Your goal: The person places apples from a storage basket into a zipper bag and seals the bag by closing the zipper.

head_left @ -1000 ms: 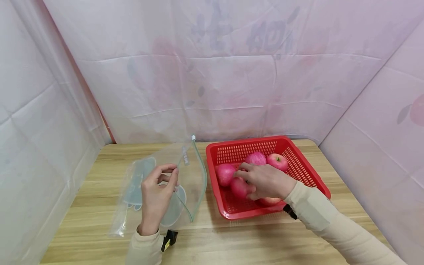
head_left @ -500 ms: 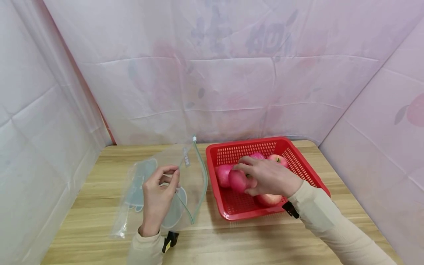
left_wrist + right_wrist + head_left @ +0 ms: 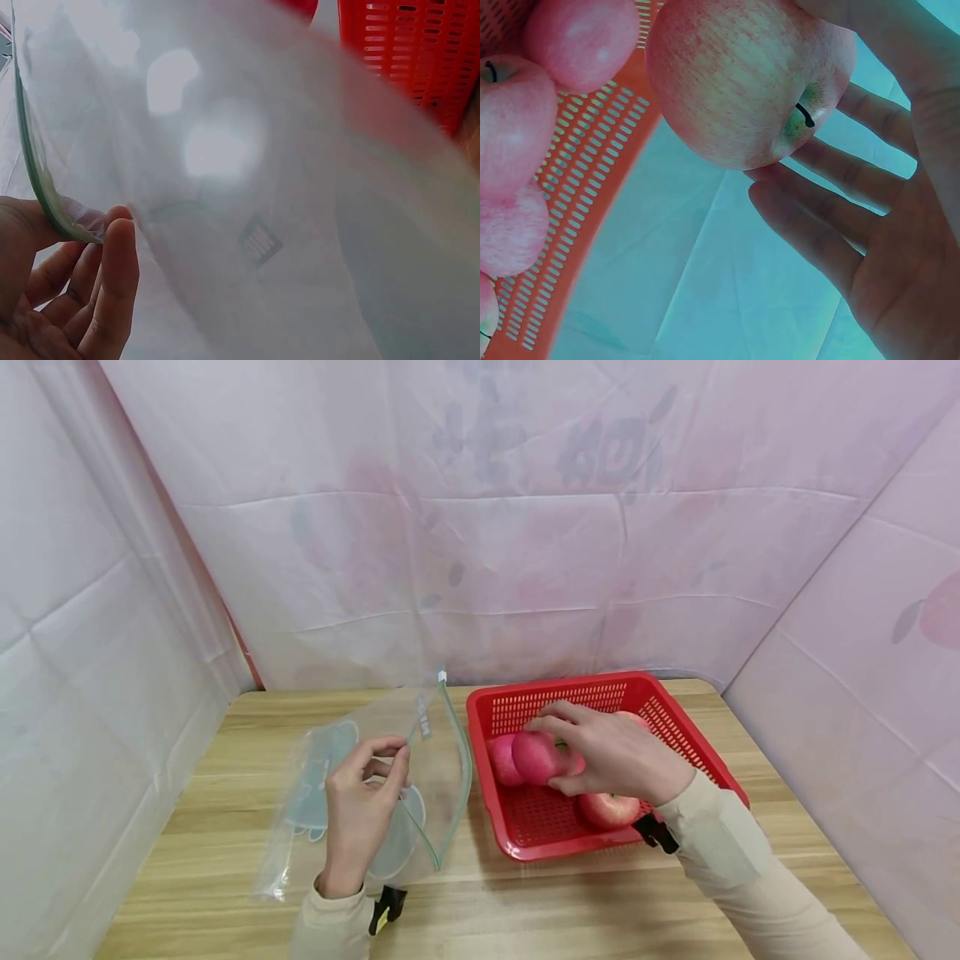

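Observation:
An apple (image 3: 735, 82) with a dark stem is gripped in my right hand (image 3: 618, 752), raised over the red basket (image 3: 513, 847). Several more apples sit in that basket, one (image 3: 609, 810) near its front and another (image 3: 504, 762) at the left side, partly behind the held one. My left hand (image 3: 367, 810) pinches the green-edged mouth of a clear zip bag (image 3: 435, 760) between thumb and fingertips. The left wrist view shows the same pinch on the bag's green strip (image 3: 34, 176). The bag's mouth stands apart, facing the basket.
The wooden table (image 3: 525, 910) lies under the bag and the basket. A white slider (image 3: 442, 677) sits at the far end of the zip. Pale printed curtains (image 3: 517, 552) hang behind and on both sides.
My right hand has lifted the apple upward from among the others, uncovering the front apple. The left hand has stayed nearly still with its pinch on the bag.

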`<state>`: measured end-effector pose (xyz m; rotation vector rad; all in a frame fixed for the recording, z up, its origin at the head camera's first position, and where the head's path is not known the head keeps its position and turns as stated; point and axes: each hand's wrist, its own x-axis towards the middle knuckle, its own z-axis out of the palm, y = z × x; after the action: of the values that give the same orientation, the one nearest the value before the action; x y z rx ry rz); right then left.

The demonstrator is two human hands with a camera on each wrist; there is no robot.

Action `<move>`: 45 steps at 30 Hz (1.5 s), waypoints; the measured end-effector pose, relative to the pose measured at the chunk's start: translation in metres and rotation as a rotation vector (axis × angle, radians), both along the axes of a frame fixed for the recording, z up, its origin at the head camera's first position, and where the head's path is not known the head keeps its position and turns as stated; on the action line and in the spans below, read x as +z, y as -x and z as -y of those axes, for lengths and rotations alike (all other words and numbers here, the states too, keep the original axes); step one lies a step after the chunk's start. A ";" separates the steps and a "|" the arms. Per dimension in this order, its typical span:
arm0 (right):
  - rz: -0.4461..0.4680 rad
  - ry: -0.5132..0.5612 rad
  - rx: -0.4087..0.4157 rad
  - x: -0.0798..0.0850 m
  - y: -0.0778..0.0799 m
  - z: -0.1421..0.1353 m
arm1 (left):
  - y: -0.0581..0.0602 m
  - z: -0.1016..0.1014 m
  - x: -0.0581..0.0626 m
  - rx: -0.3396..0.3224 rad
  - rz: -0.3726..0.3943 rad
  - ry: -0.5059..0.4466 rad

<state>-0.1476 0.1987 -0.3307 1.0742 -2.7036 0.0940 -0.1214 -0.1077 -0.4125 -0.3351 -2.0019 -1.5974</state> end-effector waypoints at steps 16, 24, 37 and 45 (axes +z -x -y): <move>0.050 0.189 0.000 0.003 -0.001 0.010 | 0.001 -0.002 -0.001 -0.024 -0.044 -0.001; 0.056 0.301 0.020 -0.001 -0.002 0.021 | 0.001 -0.004 -0.002 -0.026 -0.029 0.002; 0.019 0.372 0.088 -0.011 -0.003 0.040 | 0.001 -0.004 -0.003 -0.024 -0.034 -0.001; -0.014 0.362 0.122 -0.016 -0.003 0.050 | -0.001 -0.005 0.000 -0.007 0.001 -0.050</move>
<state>-0.1450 0.1486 -0.3471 1.1147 -2.4742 0.5690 -0.1204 -0.1032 -0.4120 -0.3223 -1.9603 -1.6495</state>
